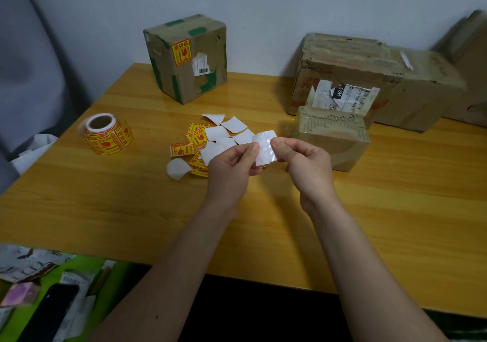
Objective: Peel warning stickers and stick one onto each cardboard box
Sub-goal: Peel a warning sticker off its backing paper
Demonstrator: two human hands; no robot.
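In the head view, both bare forearms reached up from the lower edge over the wooden table (110, 210), the hands meeting just above its middle. The left hand (232, 167) was curled, its thumb and forefinger pinching the left edge of a sticker (265, 149) held with its glossy white backing toward the camera. The right hand (303, 162) was curled too, thumb and fingertips pinching the sticker's right edge, wrist bent slightly downward; whether the backing had begun to part from the label could not be told. Just beyond the hands lay a loose pile of stickers and backings (210, 141), yellow-and-red labels mixed with white squares, some curling. The sticker roll (105, 133) lay on its side to the left, well apart from the pile. At the back left stood an upright box with green tape (187, 59), a yellow warning label (181, 52) already on its front face. To the right, a small box (333, 137) sat just beside the right hand, in front of a large box (369, 78) bearing torn shipping labels. Papers and a dark phone (50, 312) lay on a green surface below the table's near-left edge.
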